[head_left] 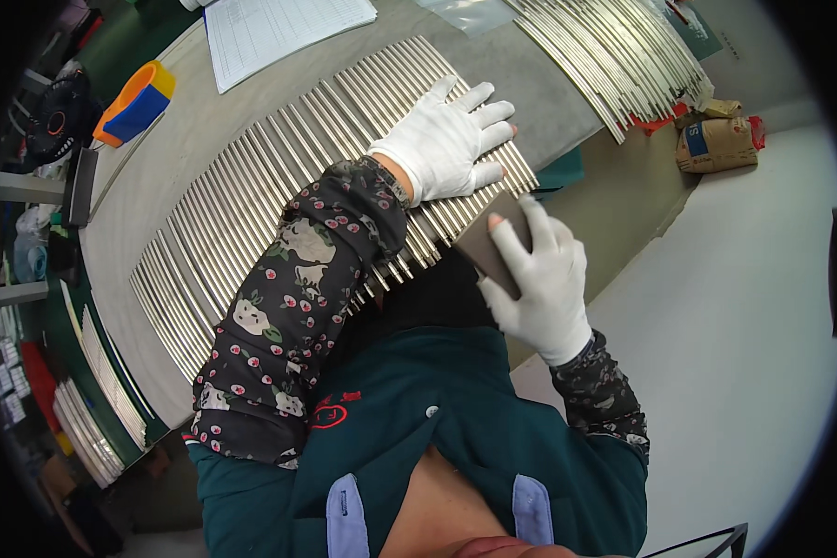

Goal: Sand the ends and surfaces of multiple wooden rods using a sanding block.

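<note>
Many slim, shiny metal rods [242, 191] lie side by side in a wide row across the grey table. My left hand [446, 144], in a white glove with bare fingertips showing, rests flat on the right part of the row, fingers spread. My right hand [547, 284], gloved the same way, is closed round a flat grey-brown block [489, 249] that looks like a sanding block. The block is at the near right ends of the rods; whether it touches them I cannot tell.
A second batch of rods [614, 56] lies at the far right of the table. Printed sheets [284, 33] and a yellow-and-blue tape roll [138, 102] sit at the back left. A black fan [63, 116] stands beyond the left edge; a brown sack [718, 144] is at the right.
</note>
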